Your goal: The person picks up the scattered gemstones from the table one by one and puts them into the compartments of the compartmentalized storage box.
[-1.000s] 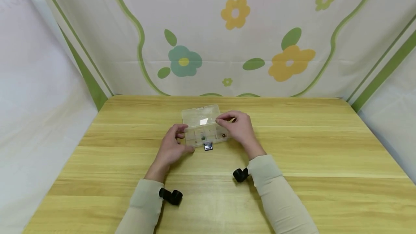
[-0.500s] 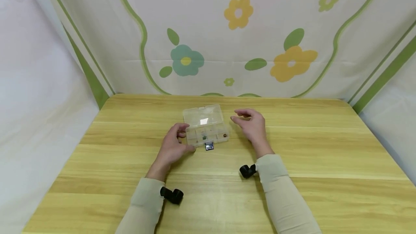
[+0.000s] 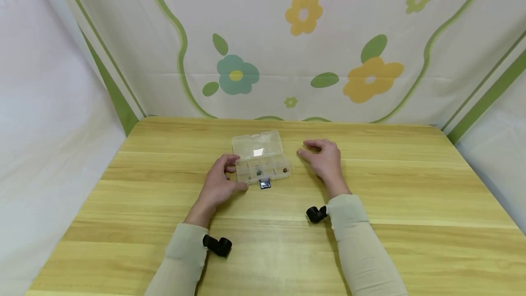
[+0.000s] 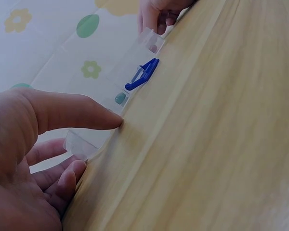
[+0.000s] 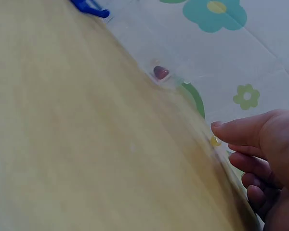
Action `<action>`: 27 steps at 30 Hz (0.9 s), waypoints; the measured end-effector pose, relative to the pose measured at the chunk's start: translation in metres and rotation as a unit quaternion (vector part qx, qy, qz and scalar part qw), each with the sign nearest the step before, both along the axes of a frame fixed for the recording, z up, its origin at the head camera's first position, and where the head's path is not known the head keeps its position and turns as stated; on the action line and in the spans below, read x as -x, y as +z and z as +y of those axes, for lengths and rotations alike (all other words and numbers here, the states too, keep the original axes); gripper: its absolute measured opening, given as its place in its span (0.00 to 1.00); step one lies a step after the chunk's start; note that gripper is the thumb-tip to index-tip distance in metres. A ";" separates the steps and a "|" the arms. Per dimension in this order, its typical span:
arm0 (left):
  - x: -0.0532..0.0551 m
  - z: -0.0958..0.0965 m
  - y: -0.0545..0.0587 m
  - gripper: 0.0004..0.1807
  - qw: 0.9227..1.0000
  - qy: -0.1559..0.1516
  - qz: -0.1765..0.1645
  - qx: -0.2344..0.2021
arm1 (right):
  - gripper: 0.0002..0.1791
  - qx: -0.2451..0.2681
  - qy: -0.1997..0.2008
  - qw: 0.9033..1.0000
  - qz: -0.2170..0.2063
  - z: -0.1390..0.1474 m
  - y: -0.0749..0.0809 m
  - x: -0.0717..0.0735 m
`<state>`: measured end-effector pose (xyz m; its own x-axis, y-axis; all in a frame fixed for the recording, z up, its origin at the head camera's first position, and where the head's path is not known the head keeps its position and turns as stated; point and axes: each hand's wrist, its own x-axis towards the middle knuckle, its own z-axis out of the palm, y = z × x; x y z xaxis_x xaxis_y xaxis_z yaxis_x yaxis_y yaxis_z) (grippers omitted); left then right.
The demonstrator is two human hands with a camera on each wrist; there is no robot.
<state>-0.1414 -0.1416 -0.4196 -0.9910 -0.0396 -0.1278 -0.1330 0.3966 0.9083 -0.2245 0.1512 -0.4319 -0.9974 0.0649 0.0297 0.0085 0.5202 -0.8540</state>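
Note:
A clear plastic compartment box [image 3: 263, 170] lies on the table with its lid [image 3: 256, 145] laid back. My left hand [image 3: 219, 186] grips its left end, thumb at the front corner and fingers behind. A blue latch [image 4: 143, 74] hangs at the front. Inside are a green bead [image 4: 120, 98] and a dark red bead [image 5: 161, 72]. To the right of the box, my right hand [image 3: 324, 159] is apart from it, with thumb and forefinger separated in the head view. Under the thumb tip, a small yellow thing [image 5: 215, 140] shows; whether the hand touches it I cannot tell.
The wooden table [image 3: 263, 250] spreads around the box. Behind it hangs a white cloth [image 3: 267, 26] printed with flowers and leaves. Black wrist cameras [image 3: 222, 246] are fixed to both sleeves.
My right hand has drawn back rightward from above the box, and its thumb and forefinger have parted. The left hand stays on the box's left end.

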 end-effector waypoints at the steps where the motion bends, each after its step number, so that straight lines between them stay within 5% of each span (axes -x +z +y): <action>1: 0.000 0.000 0.000 0.45 1.000 0.000 0.000 -0.002 | 0.22 -0.009 0.002 1.000 0.001 0.000 0.000 0.000; 27: -0.001 0.001 -0.001 0.45 1.000 0.002 -0.001 0.005 | 0.09 -0.067 0.014 0.997 0.028 -0.005 -0.003 0.000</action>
